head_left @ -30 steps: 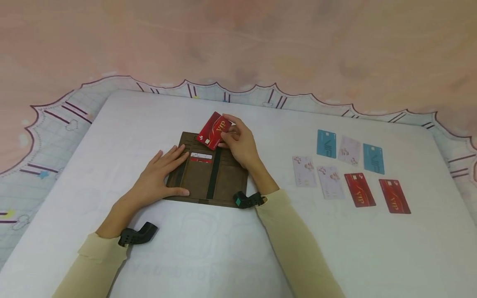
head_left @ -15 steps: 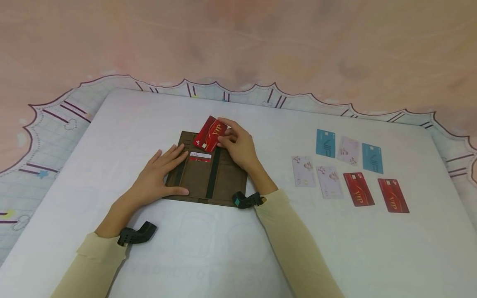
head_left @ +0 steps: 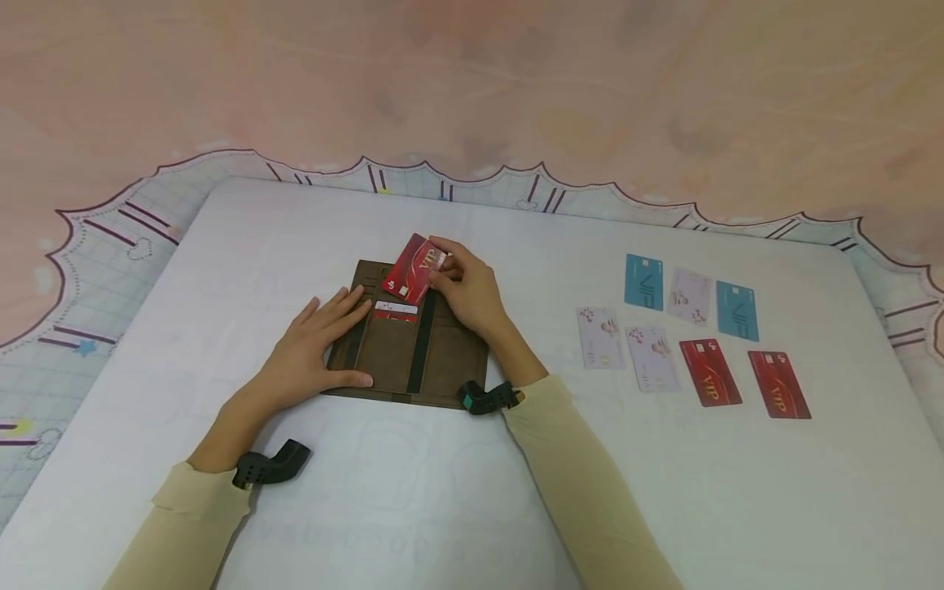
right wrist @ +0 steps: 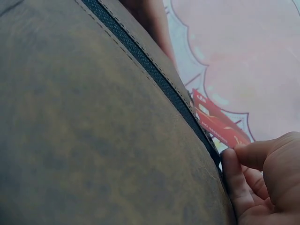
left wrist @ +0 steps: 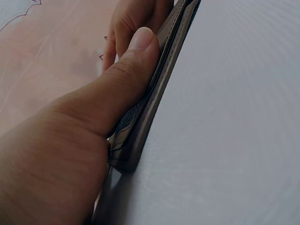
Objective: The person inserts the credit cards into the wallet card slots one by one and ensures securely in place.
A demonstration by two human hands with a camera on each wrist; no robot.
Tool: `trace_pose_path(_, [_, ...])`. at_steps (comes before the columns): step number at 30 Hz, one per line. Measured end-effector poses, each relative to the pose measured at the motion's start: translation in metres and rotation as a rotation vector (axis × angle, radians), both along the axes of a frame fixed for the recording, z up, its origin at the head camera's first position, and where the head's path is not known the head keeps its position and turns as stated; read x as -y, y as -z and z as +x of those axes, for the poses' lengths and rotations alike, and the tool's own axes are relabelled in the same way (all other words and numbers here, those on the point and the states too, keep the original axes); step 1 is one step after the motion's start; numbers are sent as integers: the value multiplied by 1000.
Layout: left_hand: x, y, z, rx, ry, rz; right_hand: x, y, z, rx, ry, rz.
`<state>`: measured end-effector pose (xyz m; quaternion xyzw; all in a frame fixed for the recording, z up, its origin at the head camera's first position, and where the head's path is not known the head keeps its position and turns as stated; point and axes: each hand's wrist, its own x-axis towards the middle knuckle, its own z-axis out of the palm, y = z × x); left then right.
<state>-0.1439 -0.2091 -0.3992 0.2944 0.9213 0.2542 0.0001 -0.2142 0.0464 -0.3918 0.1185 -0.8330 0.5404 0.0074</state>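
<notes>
Head view: white tabletop (head_left: 413, 508) under all of it. Brown wallet (head_left: 387, 352) lies open and flat in front of you. Your left hand (head_left: 310, 348) rests on its left side, fingers spread. Your right hand (head_left: 475, 291) is at the wallet's upper right, thumb and fingers pinching a red VIP card (head_left: 407, 269). That card slants across the wallet's upper edge, above the middle panel's pocket.

Change: against a second ago, the card sits lower and further to your left; over the last half second, barely a shift. Left hand unmoved. My reading: you are down to fine alignment at the upper slots, card not yet seated. Whether its lower edge meets the leather, neither the head nor right wrist view settles.

Well off to your right, flat in two loose rows: two red cards (head_left: 710, 373), three pale cards (head_left: 652, 359), two blue cards (head_left: 644, 281).

Smallest: a white card edge (head_left: 398, 308) and a red card edge (head_left: 387, 317), showing in the middle panel.
</notes>
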Motion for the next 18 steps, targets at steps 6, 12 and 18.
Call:
trace_pose_path(6, [1, 0, 0, -14, 4, 1, 0, -1, 1, 5, -13, 36])
trace_pose_path(12, [2, 1, 0, -9, 3, 6, 1, -2, 1, -3, -33, 54])
trace_pose_path(18, [2, 1, -1, -9, 2, 8, 2, -2, 2, -4, -63, 93])
